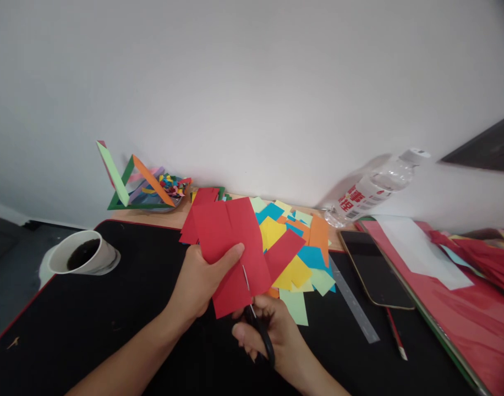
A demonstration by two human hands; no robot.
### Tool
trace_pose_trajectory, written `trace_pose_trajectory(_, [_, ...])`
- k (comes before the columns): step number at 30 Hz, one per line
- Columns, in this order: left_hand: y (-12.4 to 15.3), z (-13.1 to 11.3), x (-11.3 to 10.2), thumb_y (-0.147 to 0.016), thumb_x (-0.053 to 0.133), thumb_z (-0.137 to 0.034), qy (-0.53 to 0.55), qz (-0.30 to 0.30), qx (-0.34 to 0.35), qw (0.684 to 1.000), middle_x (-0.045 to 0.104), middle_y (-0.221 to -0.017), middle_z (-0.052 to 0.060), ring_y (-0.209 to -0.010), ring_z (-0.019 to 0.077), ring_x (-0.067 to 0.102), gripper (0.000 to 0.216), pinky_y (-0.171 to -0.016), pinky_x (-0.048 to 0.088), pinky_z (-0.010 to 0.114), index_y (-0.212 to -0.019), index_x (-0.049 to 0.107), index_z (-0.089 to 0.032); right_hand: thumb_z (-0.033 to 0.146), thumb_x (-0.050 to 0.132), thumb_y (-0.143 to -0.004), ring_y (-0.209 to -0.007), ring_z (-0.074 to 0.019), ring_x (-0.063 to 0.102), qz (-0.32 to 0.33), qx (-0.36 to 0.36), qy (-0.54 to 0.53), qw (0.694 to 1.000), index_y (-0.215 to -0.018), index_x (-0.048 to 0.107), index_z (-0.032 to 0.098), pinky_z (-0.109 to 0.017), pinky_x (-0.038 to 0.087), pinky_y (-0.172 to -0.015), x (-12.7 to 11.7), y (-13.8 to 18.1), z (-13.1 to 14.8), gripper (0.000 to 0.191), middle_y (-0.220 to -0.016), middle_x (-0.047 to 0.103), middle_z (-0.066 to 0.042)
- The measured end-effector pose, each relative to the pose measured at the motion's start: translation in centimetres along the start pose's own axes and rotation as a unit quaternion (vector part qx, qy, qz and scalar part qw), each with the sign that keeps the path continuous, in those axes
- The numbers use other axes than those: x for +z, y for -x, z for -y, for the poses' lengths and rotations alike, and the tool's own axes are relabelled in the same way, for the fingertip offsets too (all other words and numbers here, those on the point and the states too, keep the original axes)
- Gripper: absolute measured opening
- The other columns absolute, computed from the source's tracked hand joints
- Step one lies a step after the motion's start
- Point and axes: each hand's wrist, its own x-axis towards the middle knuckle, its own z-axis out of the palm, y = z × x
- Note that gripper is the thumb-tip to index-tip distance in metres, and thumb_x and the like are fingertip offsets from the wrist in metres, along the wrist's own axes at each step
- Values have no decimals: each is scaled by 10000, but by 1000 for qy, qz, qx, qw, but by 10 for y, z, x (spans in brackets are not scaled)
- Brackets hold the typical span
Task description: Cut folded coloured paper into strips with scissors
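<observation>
left fingers (232,255) pinch red paper (246,225), scissors (263,333) at edge; mat (140,308) stretches leftward

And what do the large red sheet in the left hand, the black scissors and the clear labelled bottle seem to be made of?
Large red sheet: matte paper or thin card, by its crease and crisp edges.
Black scissors: smooth handles, probably plastic; the pale, glinting blade looks like metal.
Clear labelled bottle: glossy, likely plastic, being transparent with highlights.

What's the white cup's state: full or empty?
Partly filled. Dark liquid shows inside the white cup, with bare white inner wall above it. Exact depth: cannot tell.
</observation>
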Motion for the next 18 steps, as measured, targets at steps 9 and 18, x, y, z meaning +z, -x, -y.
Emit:
trace_pose_trajectory(9, [-2, 3, -1, -674, 764, -398, 28, 13, 4, 1000, 739, -745, 59, -590, 171, 658, 280, -522, 524, 237, -773, 706, -142, 550, 768, -615, -355, -47, 418, 3, 15, 19, 1000, -732, 546, 169, -161, 384, -360, -2, -1, -2, 457, -472, 496, 68])
trace_pose_trajectory(18, [-9, 2, -6, -597, 824, -339, 100, 2, -19, 995, 743, -717, 41, -580, 169, 665, 256, -516, 539, 242, -719, 723, -137, 439, 823, -587, -403, -70, 444, 32, -15, 16, 999, -692, 568, 153, -182, 375, -406, -3, 0, 0, 397, -493, 522, 44])
